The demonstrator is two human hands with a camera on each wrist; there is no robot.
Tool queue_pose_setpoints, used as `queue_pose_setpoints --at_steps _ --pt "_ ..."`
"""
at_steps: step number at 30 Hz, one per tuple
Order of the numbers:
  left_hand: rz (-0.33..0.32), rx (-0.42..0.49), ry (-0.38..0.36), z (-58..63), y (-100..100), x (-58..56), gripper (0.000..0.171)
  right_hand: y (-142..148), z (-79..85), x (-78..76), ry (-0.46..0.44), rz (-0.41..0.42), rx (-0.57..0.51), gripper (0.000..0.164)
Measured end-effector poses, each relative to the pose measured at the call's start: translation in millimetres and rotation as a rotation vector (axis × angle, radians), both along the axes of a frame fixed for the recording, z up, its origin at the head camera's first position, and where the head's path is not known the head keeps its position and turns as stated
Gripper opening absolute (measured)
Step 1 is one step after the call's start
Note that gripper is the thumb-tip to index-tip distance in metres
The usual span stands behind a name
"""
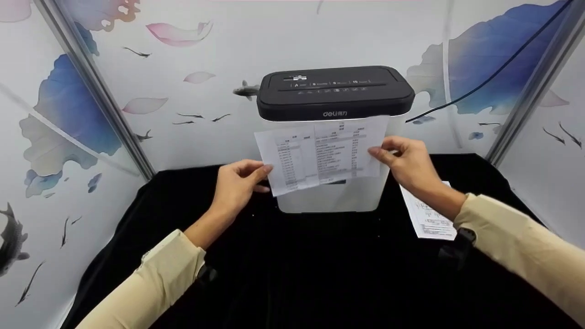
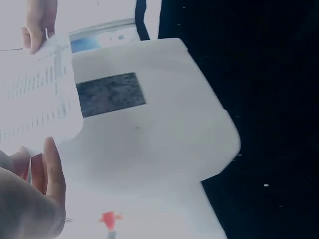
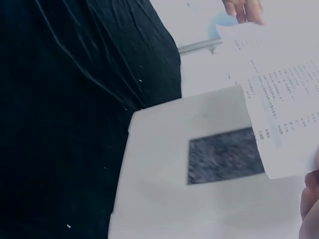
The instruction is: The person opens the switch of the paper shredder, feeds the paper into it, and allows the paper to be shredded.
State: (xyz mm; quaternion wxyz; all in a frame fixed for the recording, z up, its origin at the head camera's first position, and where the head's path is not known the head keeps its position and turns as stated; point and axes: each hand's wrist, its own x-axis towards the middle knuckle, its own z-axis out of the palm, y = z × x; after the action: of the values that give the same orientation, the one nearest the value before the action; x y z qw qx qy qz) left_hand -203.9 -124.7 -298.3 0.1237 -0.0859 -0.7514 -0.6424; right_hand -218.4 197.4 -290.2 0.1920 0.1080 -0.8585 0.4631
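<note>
A printed sheet of paper (image 1: pixel 336 153) hangs tilted in front of the shredder's white bin (image 1: pixel 329 198), its left end lower. My left hand (image 1: pixel 238 185) pinches its left edge between thumb and fingers. At the right edge, my right hand (image 1: pixel 409 162) pinches it the same way. Just above the paper is the shredder's black top (image 1: pixel 336 93); its slot lies on the upper face. In the left wrist view the sheet (image 2: pixel 37 94) spans both hands, and a dark window (image 2: pixel 112 94) shows in the bin wall. The right wrist view shows the sheet's printed rows (image 3: pixel 284 109) too.
Another printed sheet (image 1: pixel 429 217) lies on the black cloth (image 1: pixel 292 269), partly under my right forearm. A black cable (image 1: pixel 493 64) runs from behind the shredder up to the right. Patterned panels (image 1: pixel 219 50) with metal posts (image 1: pixel 98 91) enclose the table. Tiny white scraps dot the cloth.
</note>
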Motion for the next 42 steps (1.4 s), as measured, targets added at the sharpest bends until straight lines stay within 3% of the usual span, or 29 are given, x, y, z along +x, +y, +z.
queue_pose_setpoints --at_steps 6,10,18,26,34,38,42 --pt "0.054 0.057 0.024 39.0 4 -9.7 0.016 0 29.0 -13.7 0.054 0.019 -0.037 0.026" --pt "0.076 0.092 0.079 56.0 8 -19.6 0.02 -1 46.9 -20.8 0.033 0.065 -0.098 0.024" --pt "0.078 0.117 0.102 71.9 17 -33.6 0.024 2 76.8 -30.9 0.03 0.156 -0.27 0.015" --pt "0.091 0.121 0.138 93.5 32 -44.3 0.024 7 101.5 -39.2 0.029 0.128 -0.361 0.015" --pt "0.157 0.11 0.155 118.2 51 -60.2 0.022 15 122.1 -50.9 0.019 0.115 -0.51 0.014" --pt "0.18 0.11 0.174 123.4 57 -71.7 0.022 15 128.1 -58.3 0.006 0.114 -0.556 0.012" --pt "0.211 0.052 0.178 123.5 59 -81.6 0.024 14 128.4 -64.4 -0.02 0.101 -0.566 0.013"
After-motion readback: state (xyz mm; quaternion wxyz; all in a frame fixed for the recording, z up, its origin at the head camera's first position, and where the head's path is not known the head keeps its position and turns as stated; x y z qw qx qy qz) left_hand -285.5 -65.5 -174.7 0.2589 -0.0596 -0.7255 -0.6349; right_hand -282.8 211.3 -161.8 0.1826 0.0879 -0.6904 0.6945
